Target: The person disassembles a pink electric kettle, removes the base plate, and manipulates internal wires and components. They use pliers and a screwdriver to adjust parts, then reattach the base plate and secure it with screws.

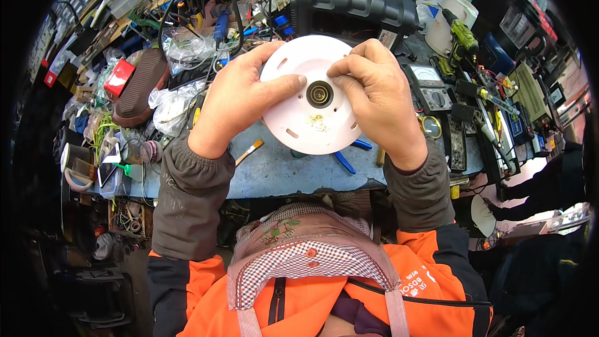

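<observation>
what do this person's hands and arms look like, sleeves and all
The left hand and right hand are both ungloved. Dark grey-brown fabric oversleeves with gathered, elastic-looking cuffs cover the forearms; the left one carries faint pale lettering. Above them, orange-and-black jacket sleeves show.

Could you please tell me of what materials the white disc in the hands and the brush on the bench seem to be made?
White disc: painted metal or moulded plastic, I cannot tell which; its face looks smooth and mostly even white. Brush: the handle is probably wood, by its light brown tone; tan bristles, natural or synthetic unclear.
</observation>
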Motion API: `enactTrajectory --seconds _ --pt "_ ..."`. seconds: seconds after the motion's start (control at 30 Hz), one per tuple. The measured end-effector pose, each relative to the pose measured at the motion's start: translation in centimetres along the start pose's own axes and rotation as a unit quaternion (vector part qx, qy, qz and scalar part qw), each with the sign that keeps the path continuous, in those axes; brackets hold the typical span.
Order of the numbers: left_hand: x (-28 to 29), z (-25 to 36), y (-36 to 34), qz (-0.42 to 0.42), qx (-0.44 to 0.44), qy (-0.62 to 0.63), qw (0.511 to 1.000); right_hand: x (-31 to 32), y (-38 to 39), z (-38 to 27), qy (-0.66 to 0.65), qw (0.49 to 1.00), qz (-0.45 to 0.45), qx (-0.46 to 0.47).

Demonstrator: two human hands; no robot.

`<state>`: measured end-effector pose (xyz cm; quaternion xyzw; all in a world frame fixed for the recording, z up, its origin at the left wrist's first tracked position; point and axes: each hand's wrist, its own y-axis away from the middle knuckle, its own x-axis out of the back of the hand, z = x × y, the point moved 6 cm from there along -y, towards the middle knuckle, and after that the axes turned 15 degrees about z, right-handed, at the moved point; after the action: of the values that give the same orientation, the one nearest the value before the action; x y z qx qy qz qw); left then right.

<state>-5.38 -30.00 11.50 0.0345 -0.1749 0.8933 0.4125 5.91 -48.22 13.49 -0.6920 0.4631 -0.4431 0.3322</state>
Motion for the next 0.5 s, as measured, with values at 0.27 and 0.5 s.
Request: enactTrajectory --seconds 0.27,0.5 --pt "-0.2 0.31 -0.11 0.004 0.009 0.001 1.0 -0.31 -0.18 0.58 -0.023 0.997 0.025 -0.069" --pt "0.01 0.4 -0.2 0.009 0.01 -0.017 1.0 -0.39 0.05 -0.23 0.046 0.997 0.047 0.028"
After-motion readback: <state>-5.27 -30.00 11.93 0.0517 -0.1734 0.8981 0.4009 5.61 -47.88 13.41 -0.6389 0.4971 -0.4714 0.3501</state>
